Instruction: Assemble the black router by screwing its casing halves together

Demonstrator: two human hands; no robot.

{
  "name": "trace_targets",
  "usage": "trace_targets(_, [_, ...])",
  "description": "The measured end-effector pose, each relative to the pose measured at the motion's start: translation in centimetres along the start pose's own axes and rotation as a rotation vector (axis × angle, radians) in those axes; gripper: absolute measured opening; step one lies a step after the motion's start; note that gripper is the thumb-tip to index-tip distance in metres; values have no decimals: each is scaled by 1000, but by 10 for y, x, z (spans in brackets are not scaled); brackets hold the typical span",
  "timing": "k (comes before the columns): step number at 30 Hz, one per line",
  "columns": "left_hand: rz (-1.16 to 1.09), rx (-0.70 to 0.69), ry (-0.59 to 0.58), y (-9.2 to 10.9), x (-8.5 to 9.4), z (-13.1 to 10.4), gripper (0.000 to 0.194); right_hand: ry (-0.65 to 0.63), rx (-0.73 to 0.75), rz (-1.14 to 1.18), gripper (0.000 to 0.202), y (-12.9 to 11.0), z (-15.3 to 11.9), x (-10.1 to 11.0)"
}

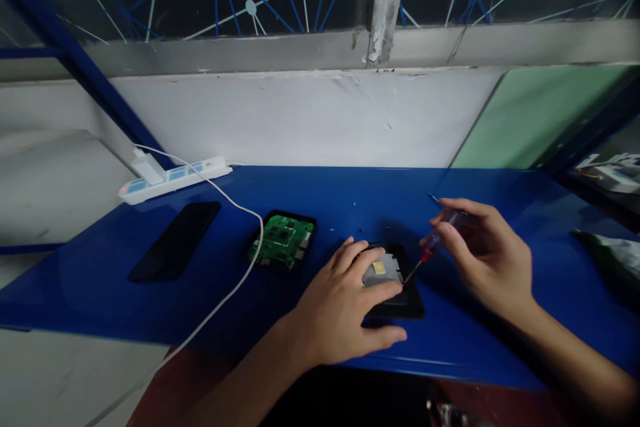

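My left hand (340,307) lies with spread fingers over a black plastic cover (413,303), its fingertips pressing on a grey metal plate (371,275) set in it. A small yellowish pad (379,268) sits on that plate. In my right hand (493,253) is a screwdriver (434,243) with a clear and red handle, gripped between thumb and fingers. Its shaft slants down to the plate's right edge, close to my left index fingertip; whether a screw is under the tip is too small to tell. A second thin shaft pokes out beyond my right fingers.
Left of my hands, a green circuit board (284,237) rests in a black case. Farther left lie a dark flat phone-like slab (176,241) and a power strip (175,179), whose white cable (239,285) crosses the blue table (320,187). Several tiny screws (361,229) lie behind the cover.
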State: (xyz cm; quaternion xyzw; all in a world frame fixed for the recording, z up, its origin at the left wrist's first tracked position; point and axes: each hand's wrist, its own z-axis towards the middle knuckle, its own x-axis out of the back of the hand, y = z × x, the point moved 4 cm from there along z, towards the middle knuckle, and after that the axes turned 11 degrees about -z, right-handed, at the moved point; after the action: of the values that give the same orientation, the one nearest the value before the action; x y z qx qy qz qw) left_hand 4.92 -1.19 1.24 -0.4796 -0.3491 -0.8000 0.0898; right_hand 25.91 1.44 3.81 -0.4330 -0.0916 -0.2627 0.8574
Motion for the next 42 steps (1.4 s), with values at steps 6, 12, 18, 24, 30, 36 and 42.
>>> trace_targets(6, [-5,26,-9,1,2,0,50,20,67,-33,32,-7,-3,4])
trace_targets(12, [-15,34,-15,1,3,1,50,2,76,-13,33,-5,-5,4])
trace_targets(18, [-28,29,-17,1,1,0,49,-62,78,54,38,-4,-4,1])
trace_targets(24, [-31,72,11,1,3,2,57,-101,145,30,47,-8,-6,1])
trace_targets(30, [-27,188,39,-7,1,2,86,-131,249,67,57,-15,-7,-2])
trace_targets(36, [-37,221,17,-11,-3,2,93,-317,452,-38,44,-45,9,-9])
trace_targets(42, [-53,222,22,-11,-1,3,92,-214,427,-2,55,-36,10,-11])
